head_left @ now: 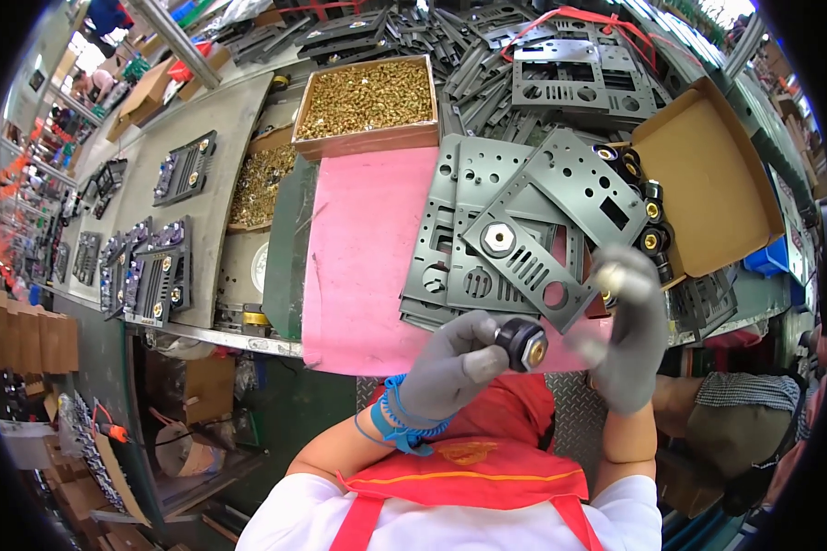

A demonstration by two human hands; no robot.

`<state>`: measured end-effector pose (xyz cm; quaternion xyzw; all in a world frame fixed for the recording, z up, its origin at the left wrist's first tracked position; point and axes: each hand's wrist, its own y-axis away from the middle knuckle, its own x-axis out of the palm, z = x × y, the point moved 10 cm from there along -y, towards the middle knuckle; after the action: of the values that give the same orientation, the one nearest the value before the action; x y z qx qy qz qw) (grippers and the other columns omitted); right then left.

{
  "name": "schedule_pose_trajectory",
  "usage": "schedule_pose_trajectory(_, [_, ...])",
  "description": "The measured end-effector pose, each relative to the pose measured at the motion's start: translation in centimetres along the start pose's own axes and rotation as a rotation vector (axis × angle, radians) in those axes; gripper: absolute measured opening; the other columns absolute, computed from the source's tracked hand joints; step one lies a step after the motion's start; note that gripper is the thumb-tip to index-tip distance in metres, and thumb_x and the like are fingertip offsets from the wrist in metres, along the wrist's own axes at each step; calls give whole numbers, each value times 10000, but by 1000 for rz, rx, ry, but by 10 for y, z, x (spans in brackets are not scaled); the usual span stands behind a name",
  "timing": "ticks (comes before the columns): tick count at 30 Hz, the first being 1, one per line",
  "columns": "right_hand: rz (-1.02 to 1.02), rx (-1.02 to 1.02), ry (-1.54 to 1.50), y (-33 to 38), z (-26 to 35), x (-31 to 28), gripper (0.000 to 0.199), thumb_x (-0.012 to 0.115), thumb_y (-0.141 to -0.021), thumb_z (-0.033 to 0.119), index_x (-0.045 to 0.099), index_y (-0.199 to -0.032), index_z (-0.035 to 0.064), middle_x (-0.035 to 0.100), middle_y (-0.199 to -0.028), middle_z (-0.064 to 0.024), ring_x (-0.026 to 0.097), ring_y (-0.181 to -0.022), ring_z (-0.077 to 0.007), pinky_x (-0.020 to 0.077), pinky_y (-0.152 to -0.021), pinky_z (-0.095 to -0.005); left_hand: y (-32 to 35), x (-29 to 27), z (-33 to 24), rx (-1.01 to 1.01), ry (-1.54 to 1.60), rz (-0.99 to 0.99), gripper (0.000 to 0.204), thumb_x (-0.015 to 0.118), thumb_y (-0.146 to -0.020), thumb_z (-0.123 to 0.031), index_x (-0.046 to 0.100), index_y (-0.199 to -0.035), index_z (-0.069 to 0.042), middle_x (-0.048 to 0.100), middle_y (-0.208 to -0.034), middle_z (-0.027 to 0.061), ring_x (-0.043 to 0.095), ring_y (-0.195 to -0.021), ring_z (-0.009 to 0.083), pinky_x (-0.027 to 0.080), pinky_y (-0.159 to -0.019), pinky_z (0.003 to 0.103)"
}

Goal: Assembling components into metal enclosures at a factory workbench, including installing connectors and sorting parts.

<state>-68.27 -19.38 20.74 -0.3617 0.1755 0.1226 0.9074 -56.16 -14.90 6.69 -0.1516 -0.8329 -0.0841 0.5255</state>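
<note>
Pinching black brass-tipped connector (522, 344) in left hand (455, 367), grey panel (547, 234) edge just beyond

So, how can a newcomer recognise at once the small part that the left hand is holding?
Start at the pink mat and follow it to its near edge. There the gloved left hand pinches a black connector. Unlike those in the cardboard box, it is lifted off the bench, brass end toward the right hand.

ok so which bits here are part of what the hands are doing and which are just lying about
In hand:
left hand holding black-and-brass connector
right hand, small part at fingertips
top grey panel

Lying about:
box of brass parts
open cardboard box
pink mat
</note>
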Motion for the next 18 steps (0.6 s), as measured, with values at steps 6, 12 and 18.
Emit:
schedule_pose_trajectory(6, [238, -93, 28, 25, 21, 33, 270, 749, -759, 51, 662, -1011, 99, 674, -1059, -95, 647, -969, -305, 492, -878, -435, -3, -3, 0, 4, 27, -14, 177, 631, -934, -77, 569, -1099, -60, 632, -1158, 88, 607, -1097, 187, 489, -979, 363])
schedule_pose_trajectory(12, [381, -176, -195, 23, 28, 44, 139, 769, -738, 94, 665, -828, 117, 693, -998, -93, 676, -950, -332, 450, -984, -542, 1, 5, 13, -151, 206, -16, 180, 601, -957, -104, 560, -1128, -65, 632, -1121, 62, 609, -1086, 181, 498, -941, 356])
schedule_pose_trajectory(18, [-77, 97, 37, 7, -22, -7, 230, 741, -779, 39, 663, -994, 66, 673, -1086, -138, 646, -1034, -353, 491, -924, -459, -3, 6, 1, -52, 110, 57, 267, 652, -926, -174, 570, -1145, -45, 611, -1207, 164, 626, -1067, 275, 507, -942, 420])
